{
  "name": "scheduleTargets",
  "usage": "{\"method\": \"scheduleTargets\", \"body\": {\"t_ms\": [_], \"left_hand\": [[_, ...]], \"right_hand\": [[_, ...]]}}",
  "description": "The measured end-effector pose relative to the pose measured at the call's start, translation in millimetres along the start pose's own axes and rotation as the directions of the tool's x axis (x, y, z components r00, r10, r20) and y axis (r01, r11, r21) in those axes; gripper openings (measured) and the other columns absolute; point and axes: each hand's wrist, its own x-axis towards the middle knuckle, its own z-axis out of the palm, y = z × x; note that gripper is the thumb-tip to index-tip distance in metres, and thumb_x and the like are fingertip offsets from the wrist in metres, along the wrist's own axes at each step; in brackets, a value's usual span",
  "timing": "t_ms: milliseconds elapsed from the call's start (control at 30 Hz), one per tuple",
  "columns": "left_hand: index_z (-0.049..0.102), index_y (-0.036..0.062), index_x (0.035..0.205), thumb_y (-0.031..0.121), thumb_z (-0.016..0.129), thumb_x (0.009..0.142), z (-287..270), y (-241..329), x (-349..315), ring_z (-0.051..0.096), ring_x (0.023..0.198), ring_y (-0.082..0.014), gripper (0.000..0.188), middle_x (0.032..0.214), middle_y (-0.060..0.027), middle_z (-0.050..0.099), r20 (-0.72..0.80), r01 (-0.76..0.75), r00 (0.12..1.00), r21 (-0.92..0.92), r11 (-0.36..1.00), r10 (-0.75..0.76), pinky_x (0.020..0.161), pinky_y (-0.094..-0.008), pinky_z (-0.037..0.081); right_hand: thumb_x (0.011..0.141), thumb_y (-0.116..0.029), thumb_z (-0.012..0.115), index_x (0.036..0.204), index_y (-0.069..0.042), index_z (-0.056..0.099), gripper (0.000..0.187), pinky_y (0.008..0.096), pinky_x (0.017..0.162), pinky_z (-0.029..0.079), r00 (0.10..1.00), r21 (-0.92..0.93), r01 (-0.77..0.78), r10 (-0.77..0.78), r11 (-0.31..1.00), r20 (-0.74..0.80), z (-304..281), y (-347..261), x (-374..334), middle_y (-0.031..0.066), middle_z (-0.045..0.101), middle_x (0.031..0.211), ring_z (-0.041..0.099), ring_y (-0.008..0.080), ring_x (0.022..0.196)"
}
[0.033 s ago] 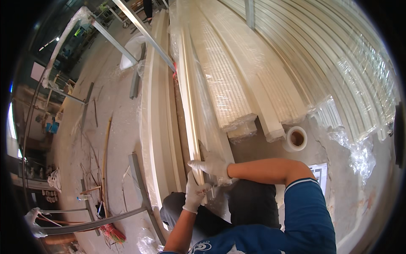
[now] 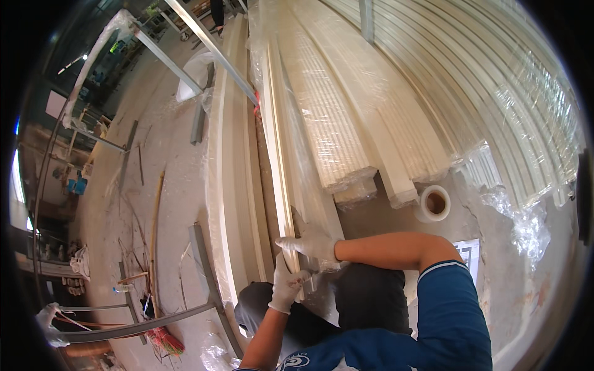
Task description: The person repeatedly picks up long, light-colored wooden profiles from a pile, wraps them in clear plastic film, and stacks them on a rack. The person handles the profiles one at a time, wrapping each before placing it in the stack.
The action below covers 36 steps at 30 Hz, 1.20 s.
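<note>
Between my knees (image 2: 371,294), the gloved fingers of my left hand (image 2: 286,285) close around the near end of a long pale strip (image 2: 280,185); my right hand (image 2: 312,243) reaches across just beyond, probably to steady it, though I can't tell whether those fingers pinch or merely press. The strip runs away from me beside film-wrapped boards (image 2: 325,136), the film likely keeping them bundled. Since the earlier frame, hardly anything differs: both hands have barely shifted.

Workshop | film-wrapped strip bundles (image 2: 328,136) | metal bars (image 2: 210,49) | littered floor (image 2: 179,173)
</note>
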Motion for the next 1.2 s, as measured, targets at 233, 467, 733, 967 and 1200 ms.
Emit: {"method": "scheduleTargets", "body": {"t_ms": [233,467,733,967,1200], "left_hand": [[0.047,0.0018,0.116,0.016,0.082,0.066,3,7,-7,0.065,0.085,-0.0227,0.063,0.097,-0.0131,0.066,-0.129,0.035,0.992,0.148,0.988,-0.016,0.077,-0.0377,0.055],[0.044,-0.0012,0.125,0.01,0.079,0.065,1,34,-31,0.06,0.091,-0.0209,0.07,0.101,-0.011,0.059,-0.105,0.138,0.986,0.044,0.989,-0.133,0.081,-0.0349,0.053],[0.042,-0.0043,0.125,0.027,0.079,0.075,8,16,-61,0.059,0.089,-0.0205,0.069,0.101,-0.0094,0.056,-0.085,0.093,0.993,0.163,0.982,-0.079,0.079,-0.0321,0.051],[0.045,-0.0011,0.122,0.014,0.078,0.062,7,19,-102,0.063,0.088,-0.0243,0.07,0.099,-0.0143,0.062,-0.093,0.145,0.985,-0.005,0.989,-0.145,0.08,-0.0358,0.054],[0.04,-0.0037,0.136,0.02,0.079,0.071,-41,58,-163,0.062,0.093,-0.0208,0.08,0.114,-0.013,0.059,-0.063,0.253,0.964,-0.076,0.965,-0.258,0.082,-0.0323,0.054]], "right_hand": [[0.087,-0.05,0.07,0.158,-0.007,-0.006,0.112,0.0402,0.117,0.03,0.996,0.097,0.031,-0.038,0.995,0.076,-12,-11,-9,0.0296,0.037,0.152,0.038,0.0405,0.141],[0.083,-0.056,0.071,0.159,-0.011,-0.007,0.118,0.0401,0.118,0.028,0.99,0.051,0.101,-0.106,0.994,0.094,-9,-13,-16,0.0276,0.031,0.156,0.032,0.0401,0.145],[0.084,-0.068,0.063,0.158,-0.005,-0.005,0.118,0.0414,0.117,0.031,0.99,-0.191,0.06,-0.034,0.98,0.137,-18,-16,-18,0.0342,0.035,0.151,0.036,0.0456,0.141],[0.09,-0.061,0.061,0.157,-0.002,-0.004,0.11,0.0429,0.12,0.024,0.968,-0.044,0.247,-0.249,0.968,-0.03,-21,-24,-14,0.0302,0.019,0.158,0.024,0.0425,0.147],[0.092,-0.054,0.063,0.156,-0.002,-0.012,0.111,0.0425,0.123,0.016,0.955,0.05,0.295,-0.295,0.954,-0.002,-32,-72,-1,0.0255,0.005,0.163,0.012,0.0402,0.151]]}}
